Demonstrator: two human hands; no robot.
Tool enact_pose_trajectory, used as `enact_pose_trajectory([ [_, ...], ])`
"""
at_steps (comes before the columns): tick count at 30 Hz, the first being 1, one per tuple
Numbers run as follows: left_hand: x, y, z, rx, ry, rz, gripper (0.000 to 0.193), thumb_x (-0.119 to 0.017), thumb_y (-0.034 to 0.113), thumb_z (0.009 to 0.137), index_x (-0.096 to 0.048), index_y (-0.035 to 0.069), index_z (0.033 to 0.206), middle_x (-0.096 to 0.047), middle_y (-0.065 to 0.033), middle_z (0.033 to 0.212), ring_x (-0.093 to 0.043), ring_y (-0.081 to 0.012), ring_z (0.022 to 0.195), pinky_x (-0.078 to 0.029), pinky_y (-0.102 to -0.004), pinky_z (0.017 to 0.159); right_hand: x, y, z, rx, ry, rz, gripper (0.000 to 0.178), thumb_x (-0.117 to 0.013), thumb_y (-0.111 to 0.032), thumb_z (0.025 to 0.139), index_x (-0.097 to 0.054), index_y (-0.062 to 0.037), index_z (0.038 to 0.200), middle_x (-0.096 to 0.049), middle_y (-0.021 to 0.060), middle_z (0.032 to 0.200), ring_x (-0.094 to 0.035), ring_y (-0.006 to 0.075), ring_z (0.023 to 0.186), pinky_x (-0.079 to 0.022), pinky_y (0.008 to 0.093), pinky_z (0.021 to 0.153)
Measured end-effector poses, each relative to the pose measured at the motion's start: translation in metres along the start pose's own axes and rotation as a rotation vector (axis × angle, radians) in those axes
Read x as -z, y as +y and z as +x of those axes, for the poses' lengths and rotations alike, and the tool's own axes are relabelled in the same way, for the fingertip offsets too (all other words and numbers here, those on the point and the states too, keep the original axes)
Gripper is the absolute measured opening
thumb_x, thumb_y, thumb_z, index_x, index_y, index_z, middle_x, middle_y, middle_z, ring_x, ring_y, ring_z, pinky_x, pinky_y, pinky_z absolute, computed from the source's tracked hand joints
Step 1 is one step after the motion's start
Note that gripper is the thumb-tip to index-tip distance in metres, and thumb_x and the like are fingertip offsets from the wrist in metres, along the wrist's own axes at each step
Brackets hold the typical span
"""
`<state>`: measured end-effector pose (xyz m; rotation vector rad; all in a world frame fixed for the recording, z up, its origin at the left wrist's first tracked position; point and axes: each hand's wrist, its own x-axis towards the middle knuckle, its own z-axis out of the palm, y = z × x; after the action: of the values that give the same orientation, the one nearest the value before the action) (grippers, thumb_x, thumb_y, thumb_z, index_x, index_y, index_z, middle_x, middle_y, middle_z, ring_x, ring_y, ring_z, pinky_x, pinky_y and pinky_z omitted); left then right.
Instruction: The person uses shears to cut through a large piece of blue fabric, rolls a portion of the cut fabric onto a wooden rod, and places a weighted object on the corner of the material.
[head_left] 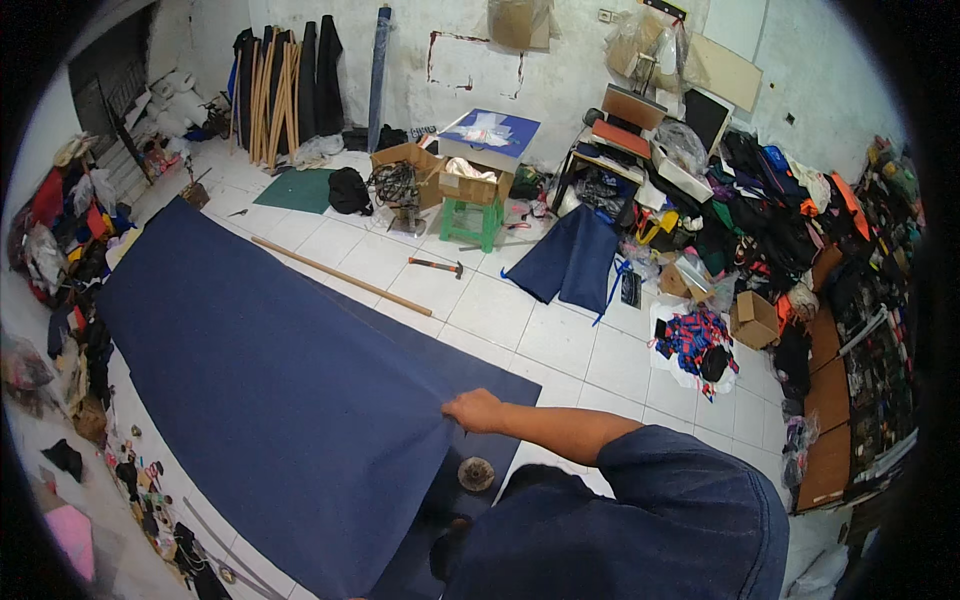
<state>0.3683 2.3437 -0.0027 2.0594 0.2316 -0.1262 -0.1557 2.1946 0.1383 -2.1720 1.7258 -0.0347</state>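
Observation:
A large sheet of navy fabric (270,370) is spread across the white tiled floor. My right hand (475,410) is closed on its near right corner, pinching the edge and holding it slightly raised. Under that edge lies another dark blue layer (500,385), which sticks out to the right. On this lower layer, close to my right hand, sits a round greyish-brown object (476,473) whose kind I cannot make out. My left hand does not show; the fabric runs out of the picture at the lower edge.
Beyond the fabric lie a long wooden stick (340,277) and a hammer (437,267). A green stool (470,223) bears a cardboard box (467,187). Folded navy pieces (570,258) lie farther right, before heaped cloth (760,200). Clutter (85,330) lines the left side.

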Motion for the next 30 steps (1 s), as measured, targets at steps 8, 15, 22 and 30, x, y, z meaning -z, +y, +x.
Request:
enact_pose_trajectory([
  [8,0.064,-0.079,-0.092,-0.005,0.079,-0.085,0.046,-0.055,0.037,0.097,-0.051,-0.005,0.117,-0.062,-0.0272,0.111,-0.063,-0.0344,0.095,-0.053,-0.0493,0.079,-0.038,0.103,-0.102,0.085,-0.008,0.030,0.031,-0.064,-0.013,0.078,-0.062,-0.0117,0.109,-0.069,0.0128,0.095,-0.067,0.0333,0.091,-0.053,0.0470,0.071],
  [15,0.142,-0.099,-0.155,-0.130,0.129,-0.012,0.056,-0.053,0.036,0.098,-0.050,-0.017,0.113,-0.059,-0.0356,0.109,-0.063,-0.0419,0.097,-0.053,-0.0511,0.081,-0.071,0.150,-0.167,0.127,0.066,0.081,0.021,-0.057,-0.015,0.083,-0.064,-0.0115,0.102,-0.069,0.0156,0.082,-0.069,0.0352,0.081,-0.054,0.0493,0.067],
  [22,0.182,-0.199,-0.156,-0.099,-0.131,-0.128,0.054,-0.050,0.030,0.098,-0.050,-0.021,0.113,-0.059,-0.0356,0.112,-0.064,-0.0389,0.093,-0.053,-0.0471,0.079,-0.114,0.170,-0.208,-0.021,-0.078,0.125,0.021,-0.057,-0.015,0.084,-0.064,-0.0129,0.104,-0.069,0.0152,0.093,-0.067,0.0347,0.089,-0.053,0.0495,0.071],
  [30,0.098,-0.385,-0.129,0.610,-0.720,-0.344,0.032,-0.060,0.032,0.096,-0.058,0.002,0.106,-0.065,-0.0074,0.099,-0.063,-0.0155,0.082,-0.051,-0.0263,0.069,-0.323,0.272,-0.165,-0.092,0.088,0.144,0.042,-0.058,0.003,0.075,-0.064,-0.0148,0.112,-0.054,0.0117,0.136,-0.052,0.0321,0.125,-0.049,0.0418,0.098],
])
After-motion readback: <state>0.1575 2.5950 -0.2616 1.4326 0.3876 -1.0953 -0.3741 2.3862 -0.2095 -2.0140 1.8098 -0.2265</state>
